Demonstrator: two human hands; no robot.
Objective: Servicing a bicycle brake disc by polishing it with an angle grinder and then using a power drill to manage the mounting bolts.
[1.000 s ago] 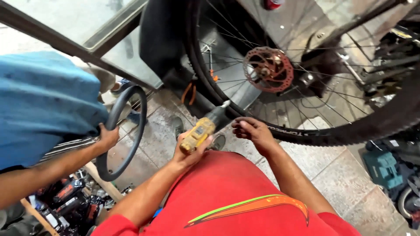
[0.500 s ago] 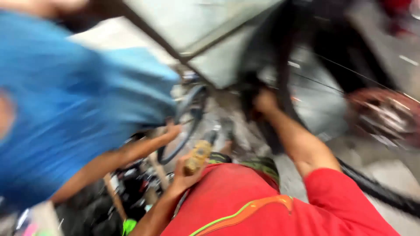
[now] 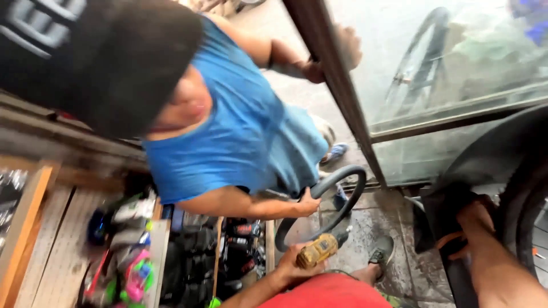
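My left hand (image 3: 290, 267) grips a yellow power tool (image 3: 318, 250) low in the middle of the view, above my red shirt (image 3: 331, 294). My right hand (image 3: 472, 214) reaches to the dark gap between a black mudguard (image 3: 439, 211) and the big black bicycle tyre (image 3: 528, 211); its fingers are hidden in shadow. Just beyond the tool, a person in a blue shirt (image 3: 240, 142) and black cap holds a small black tyre ring (image 3: 348, 197) with one hand (image 3: 308, 204).
A wooden shelf (image 3: 34, 228) at the lower left holds tools, bottles and bright small parts (image 3: 131, 268). A metal door frame (image 3: 337, 91) with glass runs diagonally, and another wheel (image 3: 416, 63) shows behind the glass. A sandalled foot (image 3: 381, 251) rests on the wet stone floor.
The view has swung left and up from the wheel hub to the person in blue. My left hand keeps the yellow tool. My right hand has stayed at the big tyre.
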